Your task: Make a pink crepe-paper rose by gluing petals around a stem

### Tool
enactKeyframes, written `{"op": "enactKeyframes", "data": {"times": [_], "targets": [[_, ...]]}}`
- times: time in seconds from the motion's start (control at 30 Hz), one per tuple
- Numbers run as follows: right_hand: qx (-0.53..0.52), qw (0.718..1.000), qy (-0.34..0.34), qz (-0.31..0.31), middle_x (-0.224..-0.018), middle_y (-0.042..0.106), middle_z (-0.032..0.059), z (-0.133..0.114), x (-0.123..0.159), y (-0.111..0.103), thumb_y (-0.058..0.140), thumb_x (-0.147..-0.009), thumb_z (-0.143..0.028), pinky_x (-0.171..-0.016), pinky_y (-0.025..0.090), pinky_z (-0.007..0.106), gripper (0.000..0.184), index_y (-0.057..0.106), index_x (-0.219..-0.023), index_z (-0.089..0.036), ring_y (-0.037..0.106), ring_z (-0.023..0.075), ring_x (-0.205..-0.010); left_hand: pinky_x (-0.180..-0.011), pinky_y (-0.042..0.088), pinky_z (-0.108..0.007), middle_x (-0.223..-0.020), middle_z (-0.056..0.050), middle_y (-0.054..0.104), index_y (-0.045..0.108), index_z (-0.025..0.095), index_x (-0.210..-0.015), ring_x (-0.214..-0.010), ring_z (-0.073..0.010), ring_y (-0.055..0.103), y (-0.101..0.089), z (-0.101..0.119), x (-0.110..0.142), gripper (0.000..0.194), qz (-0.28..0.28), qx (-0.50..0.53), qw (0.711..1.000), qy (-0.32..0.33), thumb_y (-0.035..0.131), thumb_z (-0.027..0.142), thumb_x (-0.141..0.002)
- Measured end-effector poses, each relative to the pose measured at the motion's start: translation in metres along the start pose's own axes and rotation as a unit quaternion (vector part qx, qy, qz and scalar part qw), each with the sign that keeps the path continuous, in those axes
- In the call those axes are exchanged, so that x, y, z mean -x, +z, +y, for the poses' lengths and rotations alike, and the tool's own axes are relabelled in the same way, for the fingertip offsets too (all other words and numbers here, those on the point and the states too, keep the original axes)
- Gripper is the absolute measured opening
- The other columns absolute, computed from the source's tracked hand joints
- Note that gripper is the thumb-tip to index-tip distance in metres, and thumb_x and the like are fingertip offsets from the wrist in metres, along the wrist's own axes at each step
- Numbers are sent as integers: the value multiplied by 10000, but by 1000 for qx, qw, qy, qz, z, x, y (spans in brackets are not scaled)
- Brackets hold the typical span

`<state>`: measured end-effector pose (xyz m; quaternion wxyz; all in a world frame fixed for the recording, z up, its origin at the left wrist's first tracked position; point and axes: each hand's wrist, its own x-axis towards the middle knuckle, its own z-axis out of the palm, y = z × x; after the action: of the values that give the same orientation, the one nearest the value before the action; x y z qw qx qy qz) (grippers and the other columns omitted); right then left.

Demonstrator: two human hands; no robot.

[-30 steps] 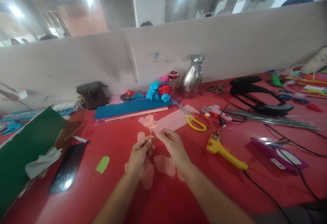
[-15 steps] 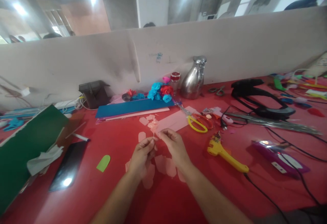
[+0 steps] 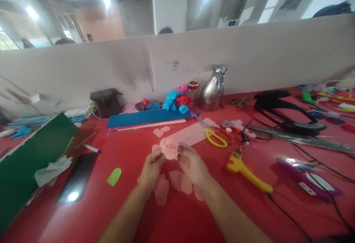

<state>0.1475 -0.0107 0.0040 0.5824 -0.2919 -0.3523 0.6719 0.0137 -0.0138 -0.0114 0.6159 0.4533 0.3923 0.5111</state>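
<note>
A pink paper flower (image 3: 169, 148) faces up between my two hands, its layered petals round a small centre. My left hand (image 3: 152, 166) grips it from the left with thumb and fingers. From the right, my right hand (image 3: 192, 163) pinches its edge; some of those fingers are hidden behind it. Beneath and in front of my hands, several loose pink petals (image 3: 161, 190) lie on the red table (image 3: 124, 209). More pink pieces (image 3: 158, 132) and a flat pink sheet (image 3: 188, 134) lie just beyond the flower.
Right of my hands lie yellow-handled scissors (image 3: 216, 138), a yellow glue gun (image 3: 248, 174) with a cord, and a purple device (image 3: 309, 180). A green petal-shaped piece (image 3: 114, 176) and a phone (image 3: 77, 178) are on the left. Behind stand blue flowers (image 3: 171, 101) and a steel jug (image 3: 212, 89).
The pink flower has been tilted, so its open face now shows toward me. My hands have moved slightly apart to its two sides. The view has shifted a little.
</note>
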Motion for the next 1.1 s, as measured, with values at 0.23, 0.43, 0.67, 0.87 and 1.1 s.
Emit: {"op": "enactKeyframes", "data": {"times": [0.23,0.43,0.67,0.87,1.1], "targets": [[24,1000,6,-9,-663,574,-14,2,2,-1,644,-694,-248,-665,381,265,41,665,-696,-213,474,119,-627,-770,416,-274,-767,-38,658,706,160,-764,-781,-169,566,-5,4,-3,131,3,-12,1000,12,630,255,-715],[33,999,-1,-10,-644,530,-19,1,3,0,638,-702,-259,-624,363,251,89,603,-650,-196,442,108,-601,-699,422,-252,-802,-40,664,693,165,-785,-755,-162,564,10,15,4,149,39,-37,999,4,614,276,-725],[61,998,-23,18,-593,493,-26,-5,4,0,555,-761,-316,-598,345,261,195,514,-608,-201,423,115,-575,-706,432,-262,-804,-46,680,698,151,-828,-757,-168,580,6,8,3,197,78,-46,996,14,620,288,-709],[129,988,-71,45,-644,498,-25,-4,6,2,559,-727,-231,-610,344,264,57,525,-685,-213,430,120,-605,-765,439,-296,-781,-37,681,716,157,-806,-820,-198,582,-17,-9,-11,178,93,-73,992,39,631,252,-681],[238,961,-125,62,-529,364,-28,-6,11,-4,419,-697,-158,-512,256,265,161,474,-552,-204,304,118,-508,-720,434,-274,-697,-17,660,719,176,-694,-743,-186,565,-24,-10,-14,100,98,-131,982,89,626,208,-674]]}}
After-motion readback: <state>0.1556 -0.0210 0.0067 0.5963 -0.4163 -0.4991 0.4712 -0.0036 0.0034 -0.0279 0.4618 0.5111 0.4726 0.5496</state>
